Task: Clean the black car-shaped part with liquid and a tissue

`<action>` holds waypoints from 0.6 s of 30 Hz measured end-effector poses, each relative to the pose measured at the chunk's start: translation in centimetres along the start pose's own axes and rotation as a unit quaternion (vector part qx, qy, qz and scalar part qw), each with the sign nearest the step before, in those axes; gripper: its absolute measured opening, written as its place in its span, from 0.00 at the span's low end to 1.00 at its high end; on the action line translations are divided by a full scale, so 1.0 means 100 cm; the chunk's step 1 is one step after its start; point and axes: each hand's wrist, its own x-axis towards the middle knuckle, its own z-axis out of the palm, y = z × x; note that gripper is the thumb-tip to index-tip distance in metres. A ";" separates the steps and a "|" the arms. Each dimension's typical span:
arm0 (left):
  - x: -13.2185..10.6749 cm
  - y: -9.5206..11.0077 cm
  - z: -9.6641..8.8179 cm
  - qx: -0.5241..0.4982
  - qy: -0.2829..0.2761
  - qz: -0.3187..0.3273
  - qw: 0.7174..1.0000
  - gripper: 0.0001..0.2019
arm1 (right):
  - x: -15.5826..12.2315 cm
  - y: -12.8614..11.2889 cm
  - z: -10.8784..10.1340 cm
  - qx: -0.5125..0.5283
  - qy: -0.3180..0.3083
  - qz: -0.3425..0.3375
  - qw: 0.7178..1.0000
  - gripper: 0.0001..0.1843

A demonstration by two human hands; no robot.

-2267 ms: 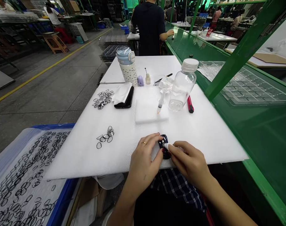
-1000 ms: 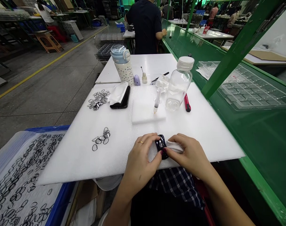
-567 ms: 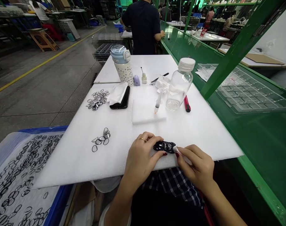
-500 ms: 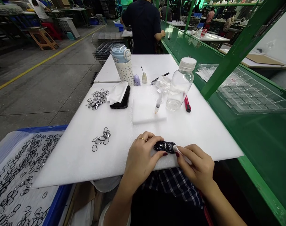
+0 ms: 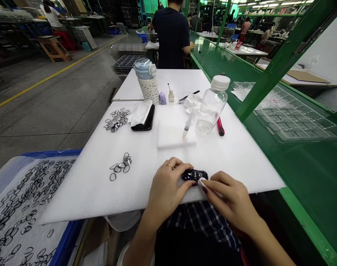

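My left hand (image 5: 169, 183) grips a glossy black toy car (image 5: 194, 175) by its left end, with thumb in front and fingers behind. The car is near the front edge of the white foam-covered table (image 5: 146, 188). Pinched in my right hand (image 5: 231, 192) is a small white cloth (image 5: 202, 181), which touches the near right side of the car. Beyond the hands lies a white foam block (image 5: 171, 136) with a syringe (image 5: 187, 125) resting on it. Several thin black rings (image 5: 121, 165) lie to the left of my left hand.
Farther back stand a clear bottle (image 5: 212, 107), a dotted tumbler (image 5: 148, 83) and a tiny glass vial (image 5: 171, 96). A red cutter (image 5: 220, 127) lies at right, a black phone (image 5: 146, 122) under white tissue at left. A green post (image 5: 268, 81) rises beside the table. A person (image 5: 172, 37) is ahead.
My right hand has moved the cloth from the car's right end to its near side, slightly left. My left hand keeps its grip. The whole view has shifted a little.
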 end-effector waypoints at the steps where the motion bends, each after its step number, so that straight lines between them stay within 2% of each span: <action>1: 0.000 0.000 0.000 0.001 -0.002 0.001 1.000 0.13 | 0.005 0.002 -0.010 0.024 -0.014 0.016 0.999 0.13; 2: -0.001 0.000 0.000 0.002 -0.004 0.001 1.000 0.14 | 0.010 0.005 -0.021 0.024 -0.005 0.030 0.999 0.12; 4: -0.002 0.000 0.000 0.000 -0.006 -0.002 1.000 0.14 | 0.020 0.014 -0.040 -0.071 0.070 0.048 0.994 0.12; 6: -0.002 0.000 -0.001 -0.002 -0.007 -0.008 1.000 0.16 | 0.027 0.021 -0.049 -0.195 0.146 0.057 0.968 0.15; 7: -0.002 -0.001 -0.001 -0.004 -0.007 -0.010 1.000 0.17 | 0.029 0.021 -0.047 -0.219 0.151 0.057 0.962 0.16; 9: -0.003 -0.001 -0.002 -0.014 -0.008 -0.008 1.000 0.23 | 0.029 0.015 -0.033 -0.172 0.100 0.049 0.979 0.20; 12: -0.004 -0.002 -0.005 -0.040 -0.005 0.008 0.999 0.29 | 0.025 -0.002 0.003 -0.073 -0.031 0.023 0.997 0.26; 14: -0.006 -0.003 -0.007 -0.045 -0.001 0.012 0.999 0.27 | 0.019 -0.007 0.017 -0.070 -0.051 0.012 0.996 0.27; 16: -0.007 -0.003 -0.008 -0.039 0.004 0.004 0.999 0.26 | 0.007 -0.002 0.011 -0.082 0.005 0.020 0.996 0.25; 18: -0.008 -0.003 -0.009 -0.029 0.010 -0.008 0.999 0.23 | -0.014 0.012 -0.016 -0.117 0.119 0.048 0.985 0.24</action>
